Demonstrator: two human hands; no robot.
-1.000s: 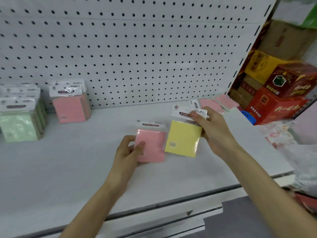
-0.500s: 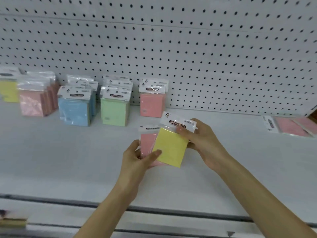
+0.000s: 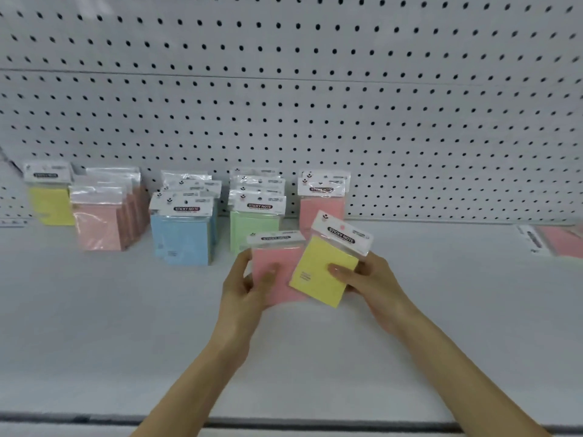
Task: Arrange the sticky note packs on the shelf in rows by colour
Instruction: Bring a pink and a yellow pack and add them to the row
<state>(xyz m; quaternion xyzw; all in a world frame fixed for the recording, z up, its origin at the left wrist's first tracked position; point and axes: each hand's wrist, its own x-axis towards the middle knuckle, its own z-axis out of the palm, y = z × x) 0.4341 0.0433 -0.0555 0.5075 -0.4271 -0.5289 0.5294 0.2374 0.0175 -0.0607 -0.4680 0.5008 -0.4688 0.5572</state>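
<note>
I see the left hand curled round a pink sticky note pack, thumb on its face. The right hand pinches a yellow sticky note pack, tilted, overlapping the pink one's right edge. Both are over the shelf. Behind, upright against the pegboard: yellow pack, pink row, blue row, green row, pink stack. Flat pink packs far right.
</note>
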